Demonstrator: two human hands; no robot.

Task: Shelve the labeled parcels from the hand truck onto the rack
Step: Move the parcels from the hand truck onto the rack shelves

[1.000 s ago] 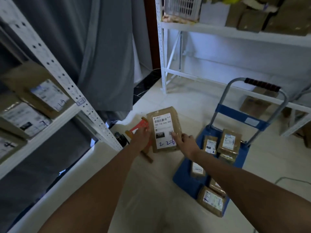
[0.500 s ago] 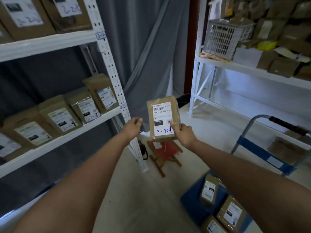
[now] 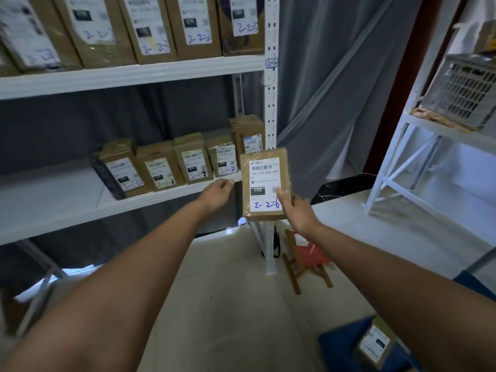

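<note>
You've got the parcel (image 3: 263,183) pinched in your right hand (image 3: 300,213), thumb on the label's lower right corner, the rest of the fingers curled behind it. It's upright in the air, just in front of the rack (image 3: 270,108) post, not on any shelf yet. Your left hand (image 3: 218,193) holds nothing, fingers loosely curled near the front edge of the lower shelf (image 3: 171,196). The label reads 2-2-6, and the upper shelf (image 3: 134,76) row ends at what looks like 2-2-5 by the post, so I'd say it goes up there, at the right end. Lift it label-out, keep it upright, and steady the neighbour with your left hand so the row doesn't tip.
</note>
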